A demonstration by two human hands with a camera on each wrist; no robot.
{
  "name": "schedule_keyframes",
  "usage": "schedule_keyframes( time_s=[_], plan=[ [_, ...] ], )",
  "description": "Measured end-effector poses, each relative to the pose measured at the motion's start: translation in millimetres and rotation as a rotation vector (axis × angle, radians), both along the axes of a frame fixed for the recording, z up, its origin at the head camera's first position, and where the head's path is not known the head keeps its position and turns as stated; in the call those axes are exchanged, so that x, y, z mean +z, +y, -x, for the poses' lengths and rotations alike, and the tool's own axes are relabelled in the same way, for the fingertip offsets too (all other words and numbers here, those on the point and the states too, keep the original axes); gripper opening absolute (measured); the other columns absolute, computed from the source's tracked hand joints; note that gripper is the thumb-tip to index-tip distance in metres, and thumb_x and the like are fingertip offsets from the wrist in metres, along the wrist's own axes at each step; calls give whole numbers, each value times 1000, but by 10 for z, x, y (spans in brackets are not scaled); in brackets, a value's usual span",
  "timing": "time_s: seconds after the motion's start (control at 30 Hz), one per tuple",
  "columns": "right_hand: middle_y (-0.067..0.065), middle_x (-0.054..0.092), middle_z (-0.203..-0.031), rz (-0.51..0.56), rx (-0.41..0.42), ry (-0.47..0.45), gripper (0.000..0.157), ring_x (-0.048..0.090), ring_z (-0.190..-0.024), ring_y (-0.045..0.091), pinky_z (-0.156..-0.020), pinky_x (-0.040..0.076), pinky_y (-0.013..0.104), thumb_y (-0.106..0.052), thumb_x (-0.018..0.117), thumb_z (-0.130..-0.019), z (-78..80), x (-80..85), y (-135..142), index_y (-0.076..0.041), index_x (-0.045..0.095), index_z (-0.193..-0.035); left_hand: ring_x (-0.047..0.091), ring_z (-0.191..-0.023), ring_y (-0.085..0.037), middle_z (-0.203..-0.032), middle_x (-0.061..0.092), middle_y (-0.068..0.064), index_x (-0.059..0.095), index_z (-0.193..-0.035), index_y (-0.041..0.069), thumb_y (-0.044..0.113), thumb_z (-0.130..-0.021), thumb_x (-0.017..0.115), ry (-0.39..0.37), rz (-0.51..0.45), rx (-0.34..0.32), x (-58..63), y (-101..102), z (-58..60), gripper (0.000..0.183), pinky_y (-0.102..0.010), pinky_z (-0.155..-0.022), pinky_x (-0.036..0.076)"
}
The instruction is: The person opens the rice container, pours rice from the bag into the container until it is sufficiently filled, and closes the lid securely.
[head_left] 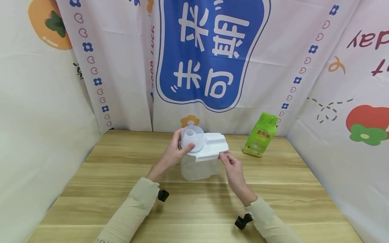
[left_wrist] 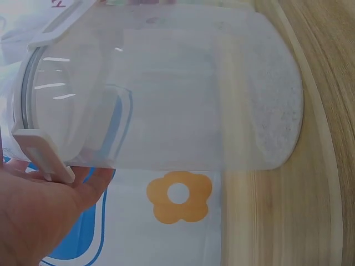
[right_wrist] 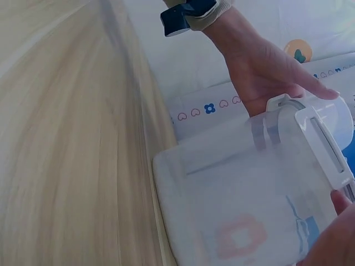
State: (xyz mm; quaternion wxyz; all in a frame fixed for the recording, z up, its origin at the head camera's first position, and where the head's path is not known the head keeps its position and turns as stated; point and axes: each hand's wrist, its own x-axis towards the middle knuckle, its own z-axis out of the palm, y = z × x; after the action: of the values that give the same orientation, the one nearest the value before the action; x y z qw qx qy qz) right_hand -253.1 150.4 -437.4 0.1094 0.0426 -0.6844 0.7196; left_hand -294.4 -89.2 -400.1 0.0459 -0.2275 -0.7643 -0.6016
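A clear plastic storage container (head_left: 199, 168) with a white lid (head_left: 215, 144) stands upright on the table. A domed translucent measuring cup (head_left: 197, 140) sits over the lid's left part. My left hand (head_left: 176, 150) holds the cup and lid side, thumb in front and fingers behind; in the left wrist view the fingers lie by a white side clip (left_wrist: 44, 155). At the lid's front right corner my right hand (head_left: 234, 168) pinches the edge by the long front clip (right_wrist: 324, 147). The container's bottom (left_wrist: 274, 94) looks whitish and speckled; whether that is contents is unclear.
A green printed bag (head_left: 261, 135) stands at the back right of the wooden table (head_left: 194, 216). Printed white curtains (head_left: 127, 84) hang behind the table and on both sides. Black camera mounts (head_left: 243, 221) hang from both wrists.
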Motion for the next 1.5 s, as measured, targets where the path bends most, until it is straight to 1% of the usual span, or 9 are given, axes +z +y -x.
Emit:
schedule_keyframes(
  time_s=[0.1,0.23,0.37,0.53,0.7,0.83,1.03,1.27,1.5],
  plan=[
    [-3,63,-90,42,-30,-10,35,54,-97,14,-90,44,26,-22,64,-96,7,19,-54,13,59,-91,43,-133,-36,-147,40,-21,20,-152,6,14,-95,64,-2,-16,-2,105,11,-93,72,-52,-115,36],
    [-5,58,-84,65,-56,-34,33,50,-88,12,-80,44,24,-22,66,-95,13,34,-97,6,56,-82,44,-132,-36,-146,41,-21,23,-150,2,12,-94,65,3,-42,-2,238,24,-221,71,-53,-114,36],
    [-4,53,-83,52,-62,-52,29,47,-85,12,-77,42,26,-24,67,-94,16,34,-101,-6,55,-75,44,-132,-36,-146,41,-21,23,-150,3,12,-94,65,1,-61,-3,246,31,-239,71,-53,-114,35],
    [-3,51,-83,40,-59,-49,27,45,-84,12,-75,40,26,-24,68,-93,19,27,-83,-10,55,-74,43,-133,-36,-146,41,-20,23,-150,5,13,-94,66,-4,-65,-3,230,37,-238,71,-52,-115,35],
    [-3,50,-80,32,-47,-33,24,44,-81,12,-71,39,24,-21,69,-92,23,15,-77,-8,57,-77,43,-133,-37,-147,40,-21,22,-151,5,13,-94,66,9,-66,3,203,36,-241,72,-53,-115,35],
    [-3,51,-81,31,-44,-30,22,46,-83,12,-72,41,22,-19,69,-92,16,15,-79,-6,58,-78,42,-134,-37,-147,40,-20,22,-151,5,13,-94,66,6,-64,12,184,35,-247,72,-52,-115,35],
    [-3,54,-85,73,-36,-26,20,49,-85,12,-75,44,22,-18,69,-92,15,4,-90,-6,60,-80,44,-132,-37,-145,42,-22,23,-151,4,13,-93,66,17,-69,21,180,50,-251,73,-52,-113,36],
    [-3,55,-86,102,-27,-31,20,49,-86,12,-75,43,20,-20,69,-93,14,12,-91,-8,60,-80,45,-131,-38,-144,43,-22,23,-151,3,12,-93,67,19,-69,26,194,61,-261,73,-51,-113,36],
    [-4,55,-85,77,-43,-31,19,50,-87,11,-78,45,24,-18,67,-94,13,5,-109,-9,59,-79,44,-132,-35,-146,42,-18,21,-153,11,14,-92,69,35,-72,33,-79,60,-38,78,-52,-113,36]
  ],
)
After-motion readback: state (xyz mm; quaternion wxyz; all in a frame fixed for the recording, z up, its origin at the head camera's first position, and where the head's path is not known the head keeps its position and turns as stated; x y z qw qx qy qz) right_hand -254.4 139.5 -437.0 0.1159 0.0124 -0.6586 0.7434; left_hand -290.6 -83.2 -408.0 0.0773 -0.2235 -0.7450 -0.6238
